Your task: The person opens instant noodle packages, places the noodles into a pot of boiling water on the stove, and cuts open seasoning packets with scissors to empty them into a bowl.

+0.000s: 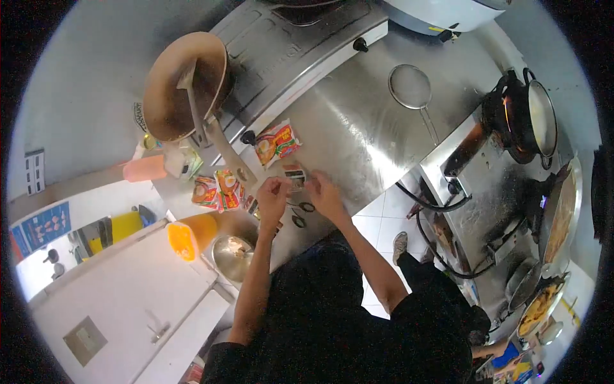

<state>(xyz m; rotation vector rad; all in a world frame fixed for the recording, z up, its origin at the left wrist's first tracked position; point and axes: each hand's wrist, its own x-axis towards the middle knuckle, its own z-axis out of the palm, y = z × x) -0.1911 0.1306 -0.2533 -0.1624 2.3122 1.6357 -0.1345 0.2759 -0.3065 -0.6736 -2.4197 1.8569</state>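
Over the steel counter, a small packet with a dark label is held up between my two hands. The fingers of my left hand are pinched at its left edge. At its right side, my right hand has its fingers bent together on the packet's edge. What is printed on the packet is too small to read. Just below it on the counter lie scissors with dark looped handles. Red-orange instant noodle packs lie beyond my left hand, and more noodle packs are to its left.
A brown wok holding a spatula sits on the stove at upper left, its handle reaching toward the counter. A strainer lies at upper right. A metal bowl and orange container stand left. At right are burners, pans and another person's arm.
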